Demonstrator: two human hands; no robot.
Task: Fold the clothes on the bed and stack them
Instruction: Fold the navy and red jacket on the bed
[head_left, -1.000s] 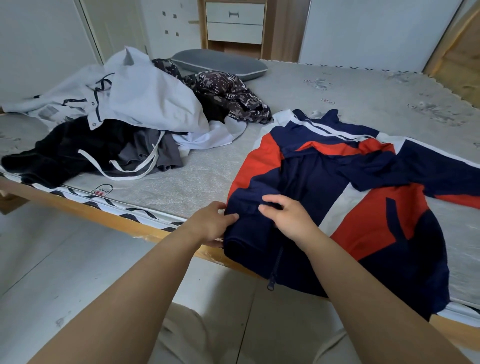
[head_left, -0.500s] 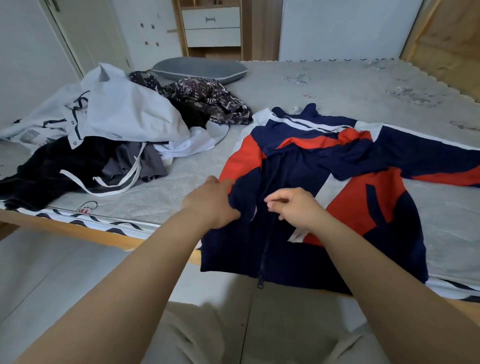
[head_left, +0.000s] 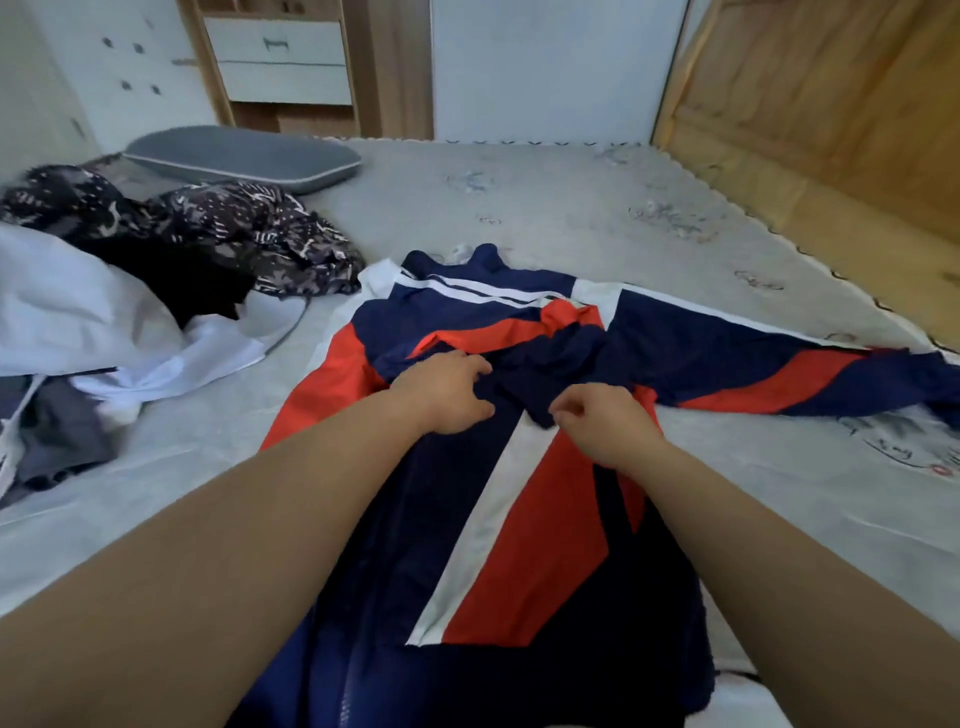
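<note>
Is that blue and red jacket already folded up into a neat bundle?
No, the jacket lies spread open on the bed, one sleeve stretched out to the side, with both hands at its middle.
</note>
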